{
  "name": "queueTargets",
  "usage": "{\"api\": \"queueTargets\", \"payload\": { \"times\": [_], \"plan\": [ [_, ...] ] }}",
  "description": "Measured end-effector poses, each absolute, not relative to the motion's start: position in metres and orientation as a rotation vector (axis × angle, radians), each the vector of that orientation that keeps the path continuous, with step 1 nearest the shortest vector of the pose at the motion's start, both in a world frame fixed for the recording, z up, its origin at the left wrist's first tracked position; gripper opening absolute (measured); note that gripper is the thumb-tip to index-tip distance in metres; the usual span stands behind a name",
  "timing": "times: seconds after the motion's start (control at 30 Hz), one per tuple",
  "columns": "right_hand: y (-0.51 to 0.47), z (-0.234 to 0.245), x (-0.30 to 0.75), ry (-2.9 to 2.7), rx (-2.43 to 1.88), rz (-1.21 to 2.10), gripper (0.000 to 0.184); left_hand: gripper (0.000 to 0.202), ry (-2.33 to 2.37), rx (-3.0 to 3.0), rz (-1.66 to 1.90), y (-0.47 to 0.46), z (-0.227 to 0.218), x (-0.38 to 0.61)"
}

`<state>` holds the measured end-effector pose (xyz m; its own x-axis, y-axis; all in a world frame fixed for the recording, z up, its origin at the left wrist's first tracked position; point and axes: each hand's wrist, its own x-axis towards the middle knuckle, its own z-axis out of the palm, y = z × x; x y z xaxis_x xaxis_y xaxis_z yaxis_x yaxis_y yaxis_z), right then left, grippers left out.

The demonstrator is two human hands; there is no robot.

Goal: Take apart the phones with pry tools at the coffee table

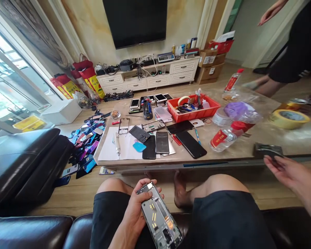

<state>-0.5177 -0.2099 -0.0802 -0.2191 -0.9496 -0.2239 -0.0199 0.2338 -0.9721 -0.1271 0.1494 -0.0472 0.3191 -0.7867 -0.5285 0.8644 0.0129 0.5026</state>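
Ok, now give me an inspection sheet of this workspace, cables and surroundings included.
Surface: table, partly covered by white paper.
Job's things: opened phone, internals exposed.
Clutter: red tray of tools, upright bottle, tape roll; heaped phones on the floor.
Left grip: holding the opened phone.
Right grip: at a dark object by the table's near edge; contact unclear.
Cables: white cables tangled on the cabinet.
Surroundings: another person at right; wall-mounted screen.

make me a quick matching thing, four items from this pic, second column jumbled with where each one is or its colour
1. opened phone
2. plastic tray
3. pen-shaped tool
4. dark boxy object

A. on white paper
B. beside the right hand
C. held in the left hand
D. bright red

Pairs: 1-C, 2-D, 3-A, 4-B
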Motion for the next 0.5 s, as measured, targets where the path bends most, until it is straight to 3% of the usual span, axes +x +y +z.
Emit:
{"api": "queueTargets", "payload": {
  "times": [0.17, 0.37, 0.5],
  "plan": [
    [-0.192, -0.056, -0.474, 1.703, -0.945, -1.136, 0.034, 0.048, 0.178, 0.9, -1.194, 0.147, -0.041, -0.119],
    [-0.113, -0.032, -0.458, 1.532, -1.109, -1.245, 0.025, 0.051, 0.214, 0.892, -0.991, 0.143, -0.028, -0.109],
    [-0.016, -0.019, -0.412, 1.292, -1.166, -0.864, 0.045, 0.05, 0.194, 0.865, -0.943, 0.141, -0.021, -0.112]
  ]
}}
